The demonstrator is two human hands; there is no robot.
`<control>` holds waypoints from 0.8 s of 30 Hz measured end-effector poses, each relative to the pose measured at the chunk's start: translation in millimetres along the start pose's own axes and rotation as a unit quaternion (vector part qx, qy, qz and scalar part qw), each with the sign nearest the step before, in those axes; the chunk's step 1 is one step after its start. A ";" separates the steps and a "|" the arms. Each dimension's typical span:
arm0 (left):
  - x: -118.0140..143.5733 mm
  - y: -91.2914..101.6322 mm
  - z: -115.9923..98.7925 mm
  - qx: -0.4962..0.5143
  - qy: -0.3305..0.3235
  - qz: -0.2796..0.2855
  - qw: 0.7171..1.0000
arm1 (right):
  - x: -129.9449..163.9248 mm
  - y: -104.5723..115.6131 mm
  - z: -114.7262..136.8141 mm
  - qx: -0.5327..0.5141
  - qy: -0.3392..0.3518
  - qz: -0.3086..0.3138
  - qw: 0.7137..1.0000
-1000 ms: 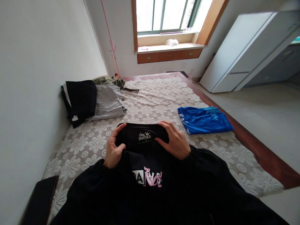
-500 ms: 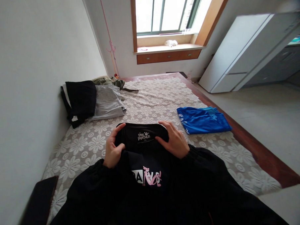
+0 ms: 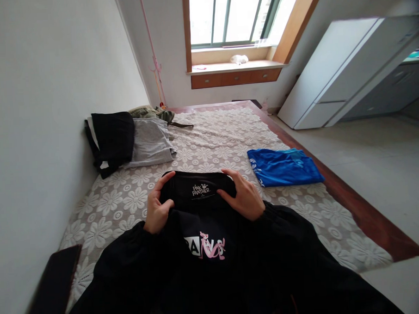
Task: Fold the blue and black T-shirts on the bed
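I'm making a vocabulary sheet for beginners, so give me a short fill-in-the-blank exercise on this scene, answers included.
1. The left hand and right hand hold a garment whose main colour is ____.
2. The lettering inside its neckline reads "PINK ____".
3. The folded cloth on the picture's right is mostly ____.
4. The pale cover is patterned with petalled ____.

Missing words: black; PANTHER; blue; flowers.

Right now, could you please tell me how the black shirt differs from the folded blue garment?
The black shirt has a white and pink print; the blue garment shows white marks and a lighter blue patch. The black shirt is held at its collar by the left hand and right hand; the blue garment lies folded on the floral cover, untouched. Both carry some white.
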State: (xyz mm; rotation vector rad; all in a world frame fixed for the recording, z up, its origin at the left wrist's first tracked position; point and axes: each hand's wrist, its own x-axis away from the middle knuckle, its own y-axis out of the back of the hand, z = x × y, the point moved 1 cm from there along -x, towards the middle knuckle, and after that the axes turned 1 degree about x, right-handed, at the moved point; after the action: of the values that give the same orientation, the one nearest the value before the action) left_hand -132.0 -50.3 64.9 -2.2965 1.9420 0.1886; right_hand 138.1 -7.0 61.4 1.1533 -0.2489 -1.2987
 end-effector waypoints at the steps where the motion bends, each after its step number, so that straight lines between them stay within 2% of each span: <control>1: -0.1 0.2 0.1 -0.001 0.000 0.000 1.000 | 0.1 -0.1 -0.1 0.000 -0.001 0.000 1.000; 24: 0.4 3.0 2.5 -0.005 0.007 -0.002 1.000 | 0.5 -0.9 -0.9 -0.002 -0.003 0.004 1.000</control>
State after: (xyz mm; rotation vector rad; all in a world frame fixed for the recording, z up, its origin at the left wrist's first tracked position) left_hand -134.9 -50.8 62.3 -2.3144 1.9469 0.1823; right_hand 138.4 -6.9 60.1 1.1449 -0.2549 -1.2954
